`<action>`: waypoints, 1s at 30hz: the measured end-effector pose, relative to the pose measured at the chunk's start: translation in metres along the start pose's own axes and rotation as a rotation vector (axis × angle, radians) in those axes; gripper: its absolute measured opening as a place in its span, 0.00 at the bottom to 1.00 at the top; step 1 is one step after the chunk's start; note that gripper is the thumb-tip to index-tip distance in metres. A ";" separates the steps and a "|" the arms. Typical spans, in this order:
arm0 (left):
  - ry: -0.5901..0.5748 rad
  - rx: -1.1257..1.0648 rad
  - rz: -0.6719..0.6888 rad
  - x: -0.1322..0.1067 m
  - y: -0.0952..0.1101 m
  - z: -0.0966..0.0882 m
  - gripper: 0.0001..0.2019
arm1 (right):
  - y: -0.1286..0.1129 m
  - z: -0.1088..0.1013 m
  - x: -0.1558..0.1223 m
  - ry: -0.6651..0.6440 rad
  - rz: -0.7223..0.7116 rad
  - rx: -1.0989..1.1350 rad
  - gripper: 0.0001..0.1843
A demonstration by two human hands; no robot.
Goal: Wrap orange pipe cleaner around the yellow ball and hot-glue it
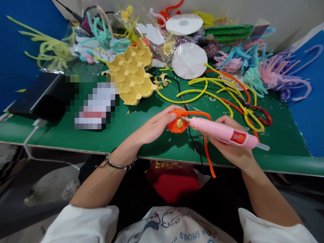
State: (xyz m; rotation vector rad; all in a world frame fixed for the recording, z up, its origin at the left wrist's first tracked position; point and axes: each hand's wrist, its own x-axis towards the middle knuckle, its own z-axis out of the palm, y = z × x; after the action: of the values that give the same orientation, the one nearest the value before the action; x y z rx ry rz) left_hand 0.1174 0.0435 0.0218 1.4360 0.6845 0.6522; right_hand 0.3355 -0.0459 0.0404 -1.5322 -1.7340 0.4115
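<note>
White sleeves and a printed shirt front (174, 224) at the bottom edge, bare forearms reaching up toward mid-frame. Left hand (154, 127) just left of centre, bracelet (115, 164) at the wrist, fingers curled closed around an orange pipe-cleaner coil (177, 124) with a small yellow piece in its middle; loose orange tail trailing down past the table edge. Right hand (229, 141) right of centre, wrapped shut around a pink glue gun (222, 132), nozzle tip touching the yellow middle of the coil, clear glue stick poking out at the back. All of it hovering over the near edge of the green table (141, 141). Just beyond, yellow and red tubing (215, 89) looping across centre right. Yellow egg carton (133, 76) above centre left, white disc (189, 60) above centre. Fuzzy pink, blue and purple pipe cleaners (263, 65) heaped at upper right, pale green ones (50, 50) at upper left. Black box (42, 96) at left.
</note>
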 end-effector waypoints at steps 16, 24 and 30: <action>0.039 -0.004 -0.052 0.001 -0.001 -0.001 0.22 | 0.007 0.001 -0.003 0.000 0.203 0.067 0.13; 0.044 0.002 -0.025 0.002 -0.002 -0.002 0.25 | 0.009 0.001 -0.002 0.010 0.193 -0.010 0.14; 0.075 0.001 -0.028 0.002 0.000 0.000 0.23 | 0.010 0.000 -0.003 0.004 0.194 -0.052 0.13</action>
State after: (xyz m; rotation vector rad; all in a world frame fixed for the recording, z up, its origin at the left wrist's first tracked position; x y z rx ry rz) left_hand 0.1189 0.0452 0.0217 1.4061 0.7625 0.6863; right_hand 0.3424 -0.0463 0.0321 -1.7449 -1.6094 0.4638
